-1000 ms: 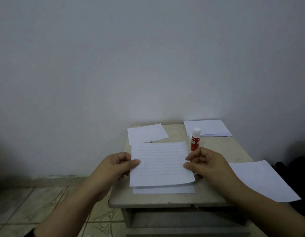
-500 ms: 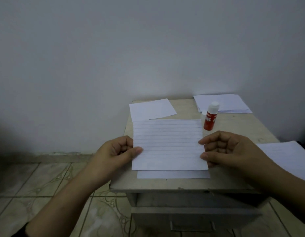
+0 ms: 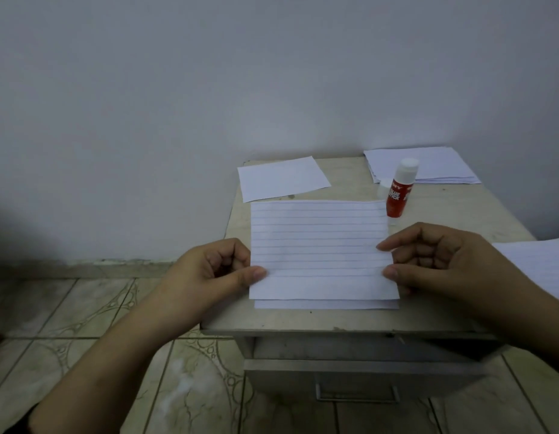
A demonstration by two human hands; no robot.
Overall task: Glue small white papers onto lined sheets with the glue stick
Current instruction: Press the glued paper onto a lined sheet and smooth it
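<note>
Both hands, left hand [image 3: 209,270] and right hand [image 3: 435,261], pinch the lined sheet [image 3: 319,249] in curled fingers over a pale surface [image 3: 460,214]; glue stick [image 3: 399,195] at one o'clock; tiled floor [image 3: 84,308] below a bare wall [image 3: 178,89].

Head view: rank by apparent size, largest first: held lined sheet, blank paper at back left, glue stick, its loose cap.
1. Lined sheet, largest, though it is nearest the camera.
2. Blank paper.
3. Glue stick.
4. Loose cap, partly hidden behind the stick.

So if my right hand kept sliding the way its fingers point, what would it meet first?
The right hand points left across the lined sheet it pinches; first would likely be the left hand on the opposite edge.
</note>
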